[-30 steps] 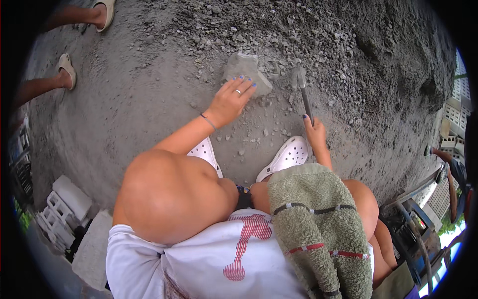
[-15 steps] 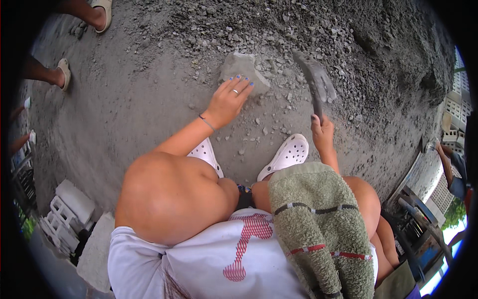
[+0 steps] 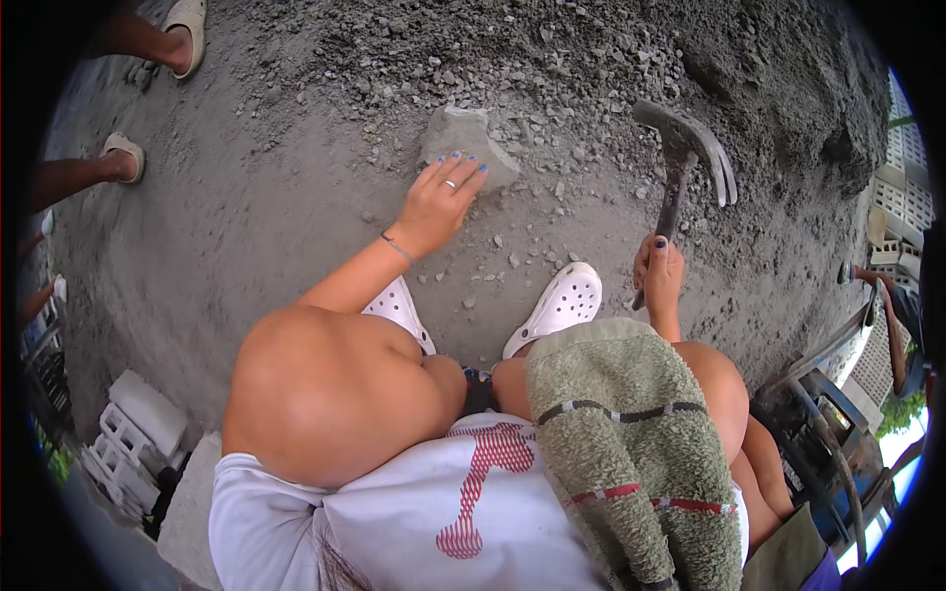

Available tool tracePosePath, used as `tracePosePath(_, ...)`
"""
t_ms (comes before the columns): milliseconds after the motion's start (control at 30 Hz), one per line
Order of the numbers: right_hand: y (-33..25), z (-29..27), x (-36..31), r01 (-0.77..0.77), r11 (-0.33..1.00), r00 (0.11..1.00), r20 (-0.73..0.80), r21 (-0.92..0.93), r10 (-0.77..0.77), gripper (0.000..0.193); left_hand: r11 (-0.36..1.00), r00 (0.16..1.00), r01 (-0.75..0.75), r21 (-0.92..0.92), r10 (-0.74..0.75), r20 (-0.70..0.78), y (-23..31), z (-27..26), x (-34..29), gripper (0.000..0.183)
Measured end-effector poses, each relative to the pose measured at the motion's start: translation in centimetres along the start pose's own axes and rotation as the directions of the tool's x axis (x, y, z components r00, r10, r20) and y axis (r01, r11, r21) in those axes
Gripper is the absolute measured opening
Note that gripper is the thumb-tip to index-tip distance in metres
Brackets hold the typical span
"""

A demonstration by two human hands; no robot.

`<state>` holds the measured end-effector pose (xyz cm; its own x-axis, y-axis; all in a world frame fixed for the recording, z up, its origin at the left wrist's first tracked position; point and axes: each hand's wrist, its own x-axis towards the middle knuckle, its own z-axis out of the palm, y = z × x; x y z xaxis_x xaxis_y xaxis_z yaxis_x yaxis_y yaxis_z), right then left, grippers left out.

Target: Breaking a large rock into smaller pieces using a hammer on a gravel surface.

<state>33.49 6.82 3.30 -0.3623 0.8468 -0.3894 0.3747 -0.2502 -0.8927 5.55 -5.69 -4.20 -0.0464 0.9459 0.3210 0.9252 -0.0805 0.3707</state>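
Note:
My left hand (image 3: 434, 208) lies with outstretched fingers on the near side of a flat grey stone (image 3: 459, 128), which rests on the dusty ground. A ring and a thin bracelet show on that hand and wrist. To the right, my right hand (image 3: 663, 273) is wrapped round the handle of a claw hammer (image 3: 676, 172). The hammer is raised upright, its head apart from the stone and its claw pointing right. Between the hammer and the stone lie small grey stone chips (image 3: 557, 163).
A heap of dark gravel (image 3: 788, 118) rises at the far right. My white clogs (image 3: 562, 307) stand in front of me, and a green towel (image 3: 631, 414) drapes my right thigh. Another person's feet in beige clogs (image 3: 185, 34) are at the far left. Concrete blocks (image 3: 138, 424) lie lower left.
My right hand has moved a little to the right with the hammer, whose head has swung right, away from the stone. My left hand remains on the stone.

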Motion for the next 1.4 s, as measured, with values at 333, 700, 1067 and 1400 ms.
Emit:
tracePosePath(333,3.2,1.0,2.3,-0.322,0.943,0.943,0.060,-0.091,0.327,0.042,1.000,1.000,-0.006,0.025,0.006,0.009,0.0,-0.7,0.5,0.030)
tracePosePath(700,-0.2,3.5,1.2,0.045,0.998,0.945,0.325,-0.049,-0.027,0.046,1.000,1.000,0.019,0.024,-0.019,0.008,0.1,-0.1,-0.4,0.034)
tracePosePath(1067,-2.0,3.7,1.5,-0.117,0.987,0.953,0.267,-0.112,0.143,0.043,1.000,1.000,0.000,-0.029,0.000,0.009,0.2,0.1,-0.7,0.034)
tracePosePath(1400,5.1,5.0,4.1,-0.069,0.877,0.975,0.154,-0.476,0.161,0.041,1.000,1.000,-0.023,-0.019,0.022,-0.013,0.1,0.1,0.0,0.032)
